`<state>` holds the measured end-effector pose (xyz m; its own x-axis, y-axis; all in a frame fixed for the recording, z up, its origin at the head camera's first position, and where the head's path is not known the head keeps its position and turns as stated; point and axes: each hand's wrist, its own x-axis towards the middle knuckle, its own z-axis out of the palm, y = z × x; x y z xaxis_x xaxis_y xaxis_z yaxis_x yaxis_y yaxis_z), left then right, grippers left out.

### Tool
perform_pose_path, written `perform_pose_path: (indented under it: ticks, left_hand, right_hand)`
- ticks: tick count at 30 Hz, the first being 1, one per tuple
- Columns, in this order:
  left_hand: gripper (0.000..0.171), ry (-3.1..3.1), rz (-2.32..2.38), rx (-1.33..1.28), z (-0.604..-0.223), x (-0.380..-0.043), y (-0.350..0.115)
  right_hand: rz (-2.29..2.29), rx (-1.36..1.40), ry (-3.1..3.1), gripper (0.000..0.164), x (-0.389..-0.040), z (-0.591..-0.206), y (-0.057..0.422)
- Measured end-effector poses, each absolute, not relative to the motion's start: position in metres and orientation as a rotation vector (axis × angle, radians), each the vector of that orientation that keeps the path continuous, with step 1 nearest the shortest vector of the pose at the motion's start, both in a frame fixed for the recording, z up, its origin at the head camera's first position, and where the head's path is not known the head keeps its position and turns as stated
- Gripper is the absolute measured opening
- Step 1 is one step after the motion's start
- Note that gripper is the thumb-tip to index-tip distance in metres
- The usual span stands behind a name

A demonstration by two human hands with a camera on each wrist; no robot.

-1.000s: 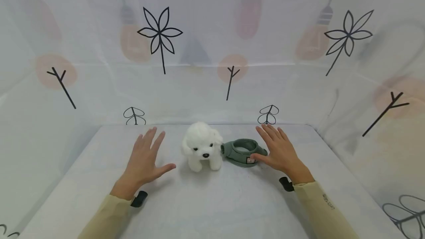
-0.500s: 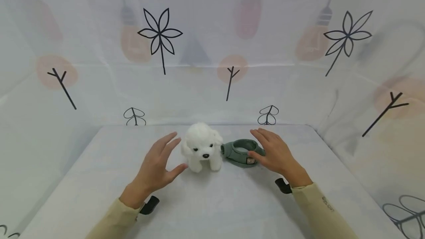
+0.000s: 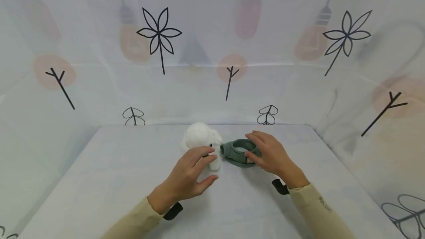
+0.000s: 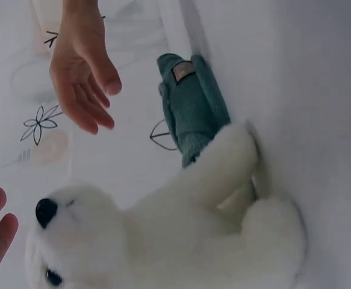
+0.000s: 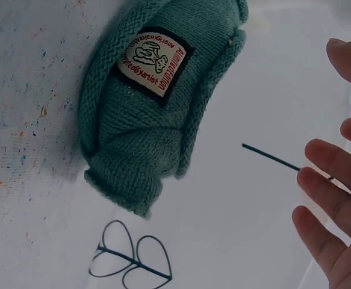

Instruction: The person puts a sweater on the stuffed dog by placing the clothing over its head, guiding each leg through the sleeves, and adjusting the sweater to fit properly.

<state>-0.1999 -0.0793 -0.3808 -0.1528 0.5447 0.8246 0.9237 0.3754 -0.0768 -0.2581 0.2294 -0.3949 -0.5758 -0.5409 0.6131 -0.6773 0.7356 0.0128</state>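
Note:
A white plush dog (image 3: 199,135) stands on the table, its face partly hidden in the head view by my left hand (image 3: 189,174). That hand hovers in front of the dog with fingers loosely bent and nothing in them. To the dog's right lies a small green knitted sweater (image 3: 234,155), with a sewn-on patch (image 5: 156,62) showing a drawn figure. Over the sweater's right side hangs my right hand (image 3: 270,156), fingers relaxed and apart from the knit in the right wrist view. In the left wrist view the sweater's end lies right by the dog's leg (image 4: 229,162).
A white cloth-covered table (image 3: 109,180) carries the dog and sweater. Behind and beside it hang pale printed curtains (image 3: 199,95) with plant and lamp drawings. A black strap piece (image 3: 173,211) sits under the left wrist, another (image 3: 280,187) under the right.
My left hand has moved right, from beside the dog to in front of its face. The right hand has shifted slightly left over the sweater. Dog and sweater have stayed in place.

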Motion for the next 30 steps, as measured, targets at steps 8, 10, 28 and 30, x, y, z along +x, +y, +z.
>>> perform_pose_path:
  ticks: [8, 10, 28, 30]
  left_hand:
    - [0.046, -1.937, -0.559, -1.311, -0.393, -0.208, -0.050]
    - [0.044, -1.976, -0.537, -1.291, -0.395, -0.210, -0.043]
    - [0.043, -2.504, -0.547, -0.995, -0.405, -0.227, 0.008]
    - [0.045, -2.585, -0.587, -0.966, -0.406, -0.231, 0.013]
  right_hand:
    - [0.313, 0.906, -2.371, 0.059, -0.258, -0.403, 0.228]
    - [0.315, 0.905, -2.384, 0.058, -0.259, -0.405, 0.227]
    - [0.376, 0.800, -2.544, 0.056, -0.267, -0.412, 0.230]
    - [0.389, 0.776, -2.577, 0.057, -0.268, -0.412, 0.230]
